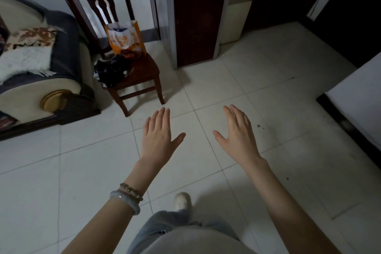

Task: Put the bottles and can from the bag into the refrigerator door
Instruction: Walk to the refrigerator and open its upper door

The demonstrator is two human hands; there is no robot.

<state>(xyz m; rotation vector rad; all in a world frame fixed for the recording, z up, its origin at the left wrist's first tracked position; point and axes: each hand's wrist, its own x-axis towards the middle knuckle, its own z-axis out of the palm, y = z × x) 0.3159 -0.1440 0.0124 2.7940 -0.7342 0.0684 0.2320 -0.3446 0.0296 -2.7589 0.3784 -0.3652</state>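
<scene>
We see a dim room, darkest at the upper right; wide-angle bending curves the edges, and the floor (257,72) tiles stay pale.

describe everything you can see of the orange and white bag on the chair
The orange and white bag stands upright at the back of the dark wooden chair's seat, leaning against the chair's backrest. It looks like thin, glossy plastic, orange with white panels and a dark blue patch near its open top. Something dark shows through its lower part; the contents cannot be made out. A crumpled black bag lies just in front of it. Neither hand touches it.
</scene>
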